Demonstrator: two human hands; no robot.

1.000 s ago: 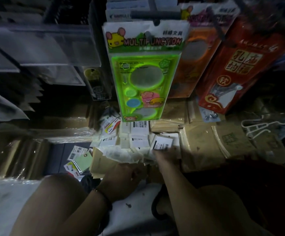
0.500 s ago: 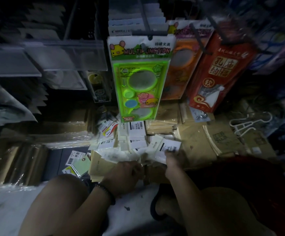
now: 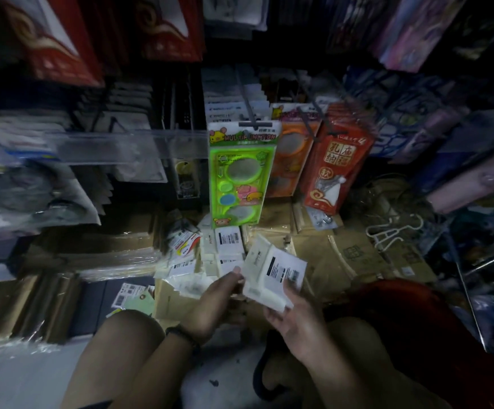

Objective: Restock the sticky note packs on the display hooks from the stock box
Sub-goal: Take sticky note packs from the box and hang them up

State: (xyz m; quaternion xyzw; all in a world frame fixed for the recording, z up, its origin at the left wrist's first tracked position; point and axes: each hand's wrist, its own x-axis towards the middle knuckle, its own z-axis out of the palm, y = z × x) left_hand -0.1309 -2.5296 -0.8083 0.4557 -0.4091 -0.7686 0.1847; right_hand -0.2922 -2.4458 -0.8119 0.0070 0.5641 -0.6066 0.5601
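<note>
A person is crouching on the floor of a dim stationery shop, seen from above the knees. The right hand (image 3: 292,317) is holding a fanned bundle of white sticky note packs in clear sleeves with barcode labels (image 3: 272,276). Its grip is closing around the bundle's lower right corner, palm up, with the thumb lying across the front. The left hand (image 3: 216,302) is reaching in from the other side. Its curled fingertips (image 3: 236,273) are meeting the bundle's left edge and appear to be pinching it, so both hands are sharing the load. The bundle is tilting, its long axis running from low near the right palm up and away toward the shelving. Just beyond it, more loose packs (image 3: 225,246) are lying heaped on what looks like the brown cardboard stock box (image 3: 172,302). The grey metal display hooks (image 3: 247,107) are standing well above and ahead of the bundle, slightly left of it. They are carrying rows of white-topped packs behind a hanging bright green plastic stencil card (image 3: 239,172). Reaching them is likely calling for a lift upward and forward. Both hands are about equally near, and the hang-hole end of the bundle cannot be made out.
</note>
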